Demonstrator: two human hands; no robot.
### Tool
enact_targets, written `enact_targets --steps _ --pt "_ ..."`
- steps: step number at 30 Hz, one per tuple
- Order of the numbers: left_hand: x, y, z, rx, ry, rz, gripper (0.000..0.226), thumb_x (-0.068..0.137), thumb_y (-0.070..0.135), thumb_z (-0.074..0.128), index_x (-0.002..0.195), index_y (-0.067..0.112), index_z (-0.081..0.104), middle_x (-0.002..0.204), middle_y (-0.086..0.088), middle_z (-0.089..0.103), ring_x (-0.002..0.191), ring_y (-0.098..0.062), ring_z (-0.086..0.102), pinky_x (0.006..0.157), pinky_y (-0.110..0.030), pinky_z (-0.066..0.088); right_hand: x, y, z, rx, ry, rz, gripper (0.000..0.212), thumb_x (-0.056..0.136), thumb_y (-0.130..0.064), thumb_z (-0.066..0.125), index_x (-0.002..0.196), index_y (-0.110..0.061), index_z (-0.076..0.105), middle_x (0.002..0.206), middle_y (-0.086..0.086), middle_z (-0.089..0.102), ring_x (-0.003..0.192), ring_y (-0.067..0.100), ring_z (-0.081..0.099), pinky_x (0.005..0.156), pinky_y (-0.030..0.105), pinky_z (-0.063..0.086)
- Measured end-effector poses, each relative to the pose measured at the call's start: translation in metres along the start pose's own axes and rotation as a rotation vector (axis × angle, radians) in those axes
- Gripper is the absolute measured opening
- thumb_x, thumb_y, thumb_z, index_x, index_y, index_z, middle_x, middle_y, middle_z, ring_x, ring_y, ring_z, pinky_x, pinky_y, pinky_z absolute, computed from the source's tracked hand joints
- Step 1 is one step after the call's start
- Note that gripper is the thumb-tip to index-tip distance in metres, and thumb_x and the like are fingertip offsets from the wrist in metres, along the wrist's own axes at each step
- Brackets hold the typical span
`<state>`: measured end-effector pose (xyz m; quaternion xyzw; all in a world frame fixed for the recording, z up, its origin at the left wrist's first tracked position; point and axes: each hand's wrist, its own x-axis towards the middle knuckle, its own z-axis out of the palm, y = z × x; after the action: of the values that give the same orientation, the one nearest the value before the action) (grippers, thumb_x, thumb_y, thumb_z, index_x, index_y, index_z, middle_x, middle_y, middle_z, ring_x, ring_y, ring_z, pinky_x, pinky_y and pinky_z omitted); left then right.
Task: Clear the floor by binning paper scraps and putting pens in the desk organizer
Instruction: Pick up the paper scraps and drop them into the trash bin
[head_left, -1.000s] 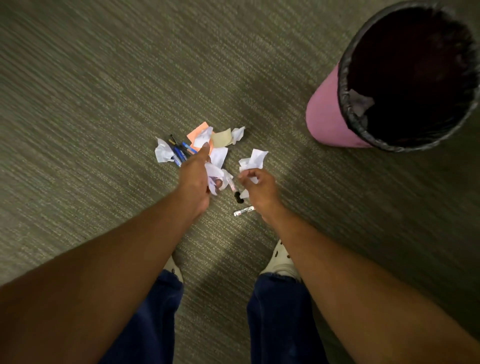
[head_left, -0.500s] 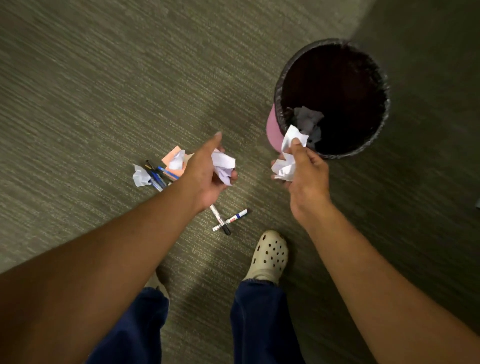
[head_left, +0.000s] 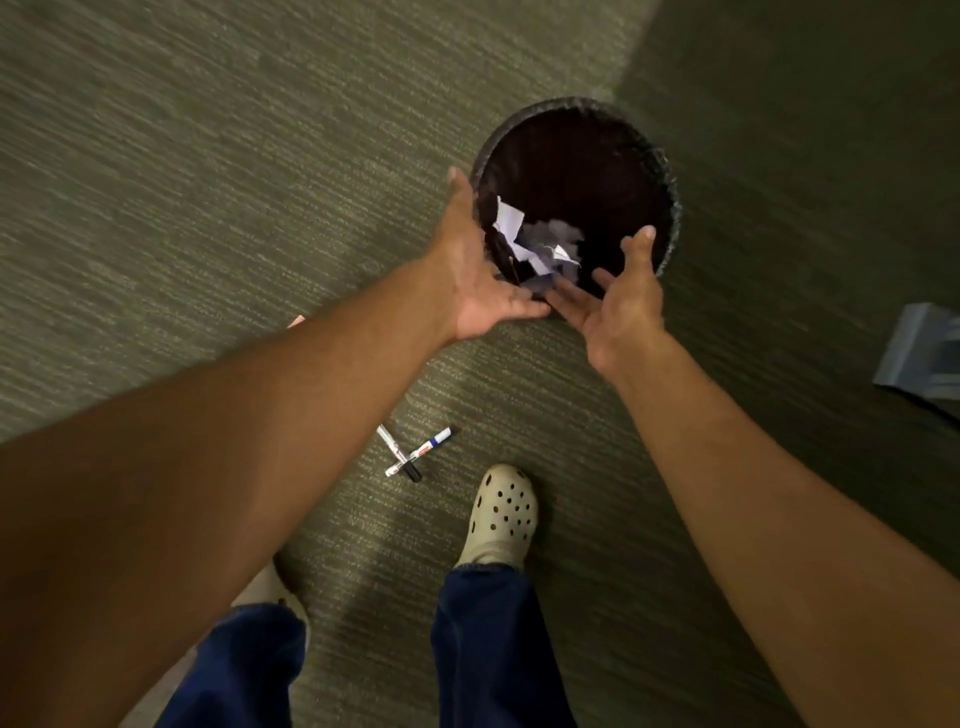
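- White and grey crumpled paper scraps (head_left: 535, 244) are inside the round dark-lined waste bin (head_left: 670, 171), loose against its wall at 8 o'clock; blurred, so whether they are falling or settled I cannot tell.
- Left hand (head_left: 478, 280) spread flat, palm out, fingers wide, nothing in it. Right hand (head_left: 621, 291) the same: open, empty, thumb up over the bin mouth.
- Judgement: release step. Done well means both palms stay over the opening until every scrap drops clear, then a glance at the rim for strays.
- Scraps look light, stiffly creased, likely to flutter; a low drop suits them.
- Two white marker pens with dark caps (head_left: 413, 452) lie crossed on the olive ribbed carpet (head_left: 208, 182), at 7 o'clock from the bin, near a beige perforated clog (head_left: 501, 514).
- A sliver of orange paper (head_left: 297, 322) peeks out beside the left forearm.
- Grey object at 3 o'clock edge, unidentified.
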<state>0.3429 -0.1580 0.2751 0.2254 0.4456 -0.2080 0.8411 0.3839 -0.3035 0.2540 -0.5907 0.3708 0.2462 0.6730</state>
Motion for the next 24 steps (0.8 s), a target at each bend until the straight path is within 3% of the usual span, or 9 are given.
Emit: enact_targets --steps 2,6,9,11,13,15,17,21,24 --pt "-0.005 -0.004 -0.019 0.088 0.049 0.089 0.089 0.097 0.081 0.023 0.159 0.019 0.037 0.159 -0.018 0.044 0.130 -0.046 0.059 0.101 -0.068 0.053 -0.002 0.016 -0.001 -0.031 0.025 -0.075 0.048 0.108 -0.052 0.040 0.140 -0.019 0.053 0.110 0.004 0.062 0.096 0.026 0.072 0.077 0.043 0.066" --pt "-0.013 -0.015 -0.090 0.296 0.336 0.438 0.048 0.109 0.052 0.039 0.127 0.014 0.064 0.112 -0.008 0.068 0.088 -0.018 0.070 0.071 -0.043 0.067 -0.011 0.073 0.002 -0.206 -0.001 -0.190 0.019 0.107 -0.023 0.049 0.101 -0.013 0.063 0.081 0.006 0.062 0.060 0.015 0.065 0.051 0.033 0.058" --pt "-0.016 -0.026 -0.175 0.405 0.550 0.506 0.014 0.108 0.024 0.052 0.107 0.015 0.064 0.092 -0.008 0.062 0.070 -0.015 0.059 0.057 -0.032 0.057 -0.016 0.135 0.012 -0.566 -0.161 -0.261 0.016 0.103 -0.015 0.055 0.092 -0.024 0.064 0.089 0.002 0.067 0.067 0.015 0.067 0.051 0.033 0.059" --pt "-0.015 -0.036 -0.238 0.620 0.678 0.502 0.008 0.103 0.016 0.059 0.106 0.013 0.066 0.093 -0.008 0.063 0.074 -0.019 0.061 0.062 -0.036 0.055 -0.015 0.182 0.020 -0.862 -0.279 -0.283 0.010 0.100 -0.016 0.060 0.102 -0.024 0.066 0.101 0.001 0.069 0.084 0.022 0.072 0.068 0.043 0.064" --pt "-0.014 -0.049 -0.293 0.862 0.703 0.482 0.020 0.098 0.018 0.069 0.115 0.009 0.070 0.099 -0.006 0.068 0.085 -0.020 0.065 0.079 -0.038 0.056 -0.007 0.225 0.030 -1.135 -0.380 -0.350 0.024 0.095 -0.014 0.067 0.119 -0.016 0.065 0.117 0.005 0.067 0.101 0.026 0.069 0.088 0.038 0.058" --pt "-0.014 -0.062 -0.339 1.096 0.636 0.515 0.029 0.092 0.021 0.078 0.117 0.010 0.071 0.112 -0.007 0.070 0.102 -0.021 0.066 0.095 -0.029 0.049 0.004 0.260 0.041 -1.328 -0.486 -0.426 0.044 0.088 -0.012 0.074 0.131 -0.009 0.061 0.132 0.013 0.060 0.116 0.030 0.063 0.098 0.028 0.048" --pt "-0.009 -0.073 -0.376 1.303 0.585 0.553 0.042 0.085 0.024 0.086 0.121 0.009 0.072 0.121 -0.011 0.067 0.117 -0.024 0.063 0.100 -0.022 0.040 0.019 0.293 0.052 -1.557 -0.626 -0.490 0.060 0.086 -0.015 0.076 0.141 -0.008 0.055 0.147 0.017 0.048 0.130 0.036 0.053 0.109 0.036 0.044" --pt "0.010 -0.080 -0.430 1.544 0.560 0.497 0.069 0.081 0.035 0.085 0.142 0.012 0.062 0.147 -0.023 0.051 0.140 -0.038 0.050 0.116 -0.039 0.038 0.044 0.343 0.079 -1.996 -0.873 -0.756 0.072 0.094 -0.019 0.064 0.159 -0.022 0.034 0.168 0.013 0.019 0.149 0.036 0.031 0.115 0.044 0.039" --pt "0.028 -0.075 -0.457 1.628 0.610 0.432 0.075 0.085 0.028 0.083 0.152 0.017 0.052 0.163 -0.026 0.029 0.151 -0.042 0.036 0.120 -0.042 0.035 0.055 0.363 0.109 -2.110 -0.844 -0.871 0.073 0.101 -0.013 0.054 0.164 -0.030 0.021 0.173 0.010 0.002 0.154 0.040 0.021 0.120 0.047 0.034"
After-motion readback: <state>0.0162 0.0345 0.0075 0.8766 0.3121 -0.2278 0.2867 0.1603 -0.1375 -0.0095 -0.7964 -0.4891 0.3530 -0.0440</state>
